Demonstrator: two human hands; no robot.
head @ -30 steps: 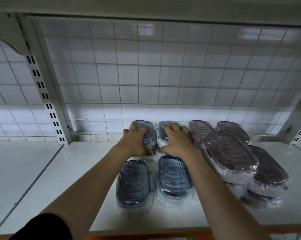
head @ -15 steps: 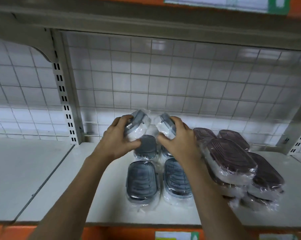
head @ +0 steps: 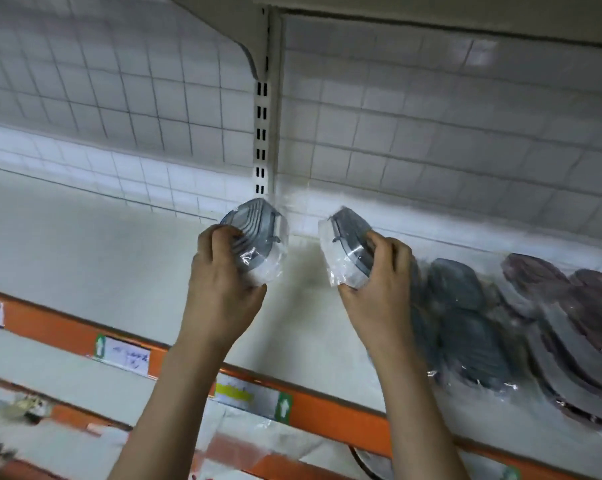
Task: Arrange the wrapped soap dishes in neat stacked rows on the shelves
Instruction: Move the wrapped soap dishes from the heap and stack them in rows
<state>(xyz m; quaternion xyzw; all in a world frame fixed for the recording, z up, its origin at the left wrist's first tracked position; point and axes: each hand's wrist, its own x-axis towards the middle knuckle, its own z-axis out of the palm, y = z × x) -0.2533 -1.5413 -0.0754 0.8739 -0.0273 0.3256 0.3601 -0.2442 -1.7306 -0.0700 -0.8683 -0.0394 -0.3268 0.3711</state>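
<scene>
Up above the white shelf (head: 126,258), each hand holds one wrapped grey soap dish clear of the surface. The left hand (head: 223,292) has its fingers curled over the top of the left soap dish (head: 258,244) and its thumb under the clear wrap, the dish tilted with its ribbed lid facing up and left. The right hand (head: 379,289) grips the right soap dish (head: 348,251) the same way, tilted so its pale underside faces left. The two dishes are near each other but apart, in front of the slotted upright post (head: 261,133) and the wire grid back panel (head: 431,126).

Further right on the shelf, a row of grey wrapped dishes (head: 462,323) lies just beside the right wrist, and beyond it sits a stack of brown wrapped dishes (head: 569,323); both groups are blurred. Along the near edge of the shelf runs an orange strip (head: 327,420) carrying paper price labels (head: 126,353).
</scene>
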